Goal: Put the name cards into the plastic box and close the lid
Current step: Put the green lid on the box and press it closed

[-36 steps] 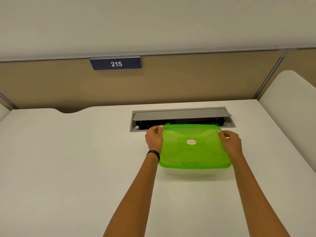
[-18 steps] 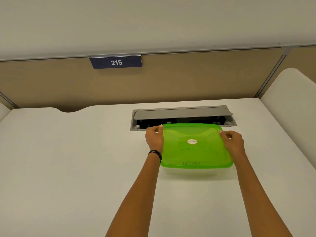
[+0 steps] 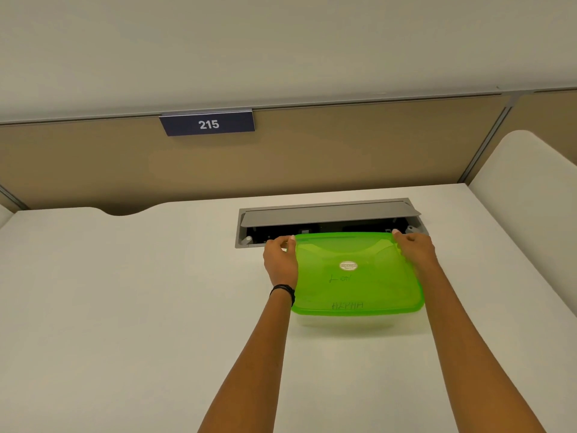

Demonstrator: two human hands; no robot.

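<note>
Two lid [image 3: 359,276] corners: left hand [image 3: 280,260], right hand [image 3: 416,250].

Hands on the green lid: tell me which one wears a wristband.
The left hand, at the far left corner of the green lid, wears a black wristband; the right hand, at its far right corner, has a bare wrist.

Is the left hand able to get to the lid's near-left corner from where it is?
Probably yes. The left hand grips the green lid at its far-left corner; the near-left corner sits just beside that wrist, with nothing covering it.
</note>
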